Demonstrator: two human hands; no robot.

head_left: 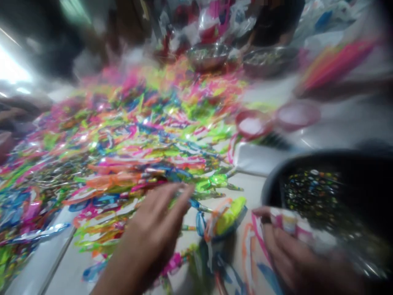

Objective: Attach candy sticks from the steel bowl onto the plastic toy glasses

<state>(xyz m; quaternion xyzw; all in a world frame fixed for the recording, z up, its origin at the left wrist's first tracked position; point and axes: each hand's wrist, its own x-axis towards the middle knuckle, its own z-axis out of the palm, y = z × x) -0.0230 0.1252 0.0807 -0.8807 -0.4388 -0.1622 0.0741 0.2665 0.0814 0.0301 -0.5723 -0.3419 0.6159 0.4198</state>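
Observation:
My left hand [150, 233] reaches over a large heap of bright plastic pieces [123, 164], its fingers stretched out and a little apart. The fingertips are close to blue and green pieces; whether they touch any is blurred. At the right, my right hand [288, 250] is closed around a pink-and-white plastic piece [294, 225], its exact kind unclear, with a pink edge trailing down. That hand is beside the rim of a black basin [273, 180]. Between my hands lies a yellow, orange and blue piece [229, 217] on the pale table [239, 184].
Small shiny multicoloured bits [310, 184] lie inside the basin. Two pinkish round dishes, one a red-rimmed dish [253, 124], stand behind a whitish box-like object [260, 157]. Farther back are metal bowls [211, 55] and a person in dark clothing [279, 20]. A seam crosses the table at lower left.

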